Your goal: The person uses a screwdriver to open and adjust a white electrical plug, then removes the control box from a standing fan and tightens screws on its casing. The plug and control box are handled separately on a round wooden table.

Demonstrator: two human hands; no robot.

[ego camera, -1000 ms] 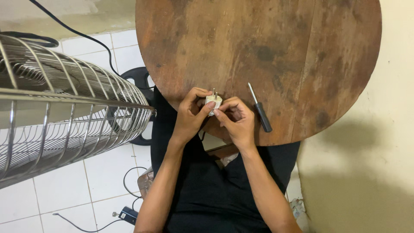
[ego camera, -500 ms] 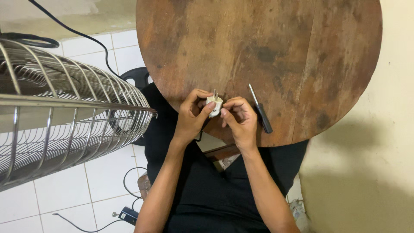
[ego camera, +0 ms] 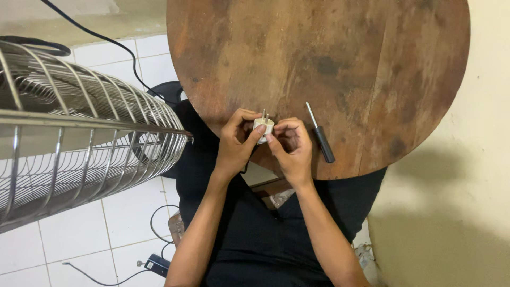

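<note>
Both my hands hold a small white electrical plug (ego camera: pixel 263 126) with two metal pins pointing up, just above the near edge of a round, worn wooden table (ego camera: pixel 340 58). My left hand (ego camera: pixel 236 142) grips its left side with thumb and fingers. My right hand (ego camera: pixel 292 146) pinches its right side. A screwdriver (ego camera: pixel 321 134) with a black handle and thin metal shaft lies on the table just right of my right hand, untouched.
A large metal wire fan guard (ego camera: pixel 79 133) stands close at the left over white floor tiles. Black cables (ego camera: pixel 106 42) run across the floor, and a small adapter (ego camera: pixel 156 263) lies by my leg. A pale wall or floor area lies to the right.
The view and my hands have shifted slightly; the plug stays held between both hands, its pins now showing more clearly. The screwdriver has not moved.
</note>
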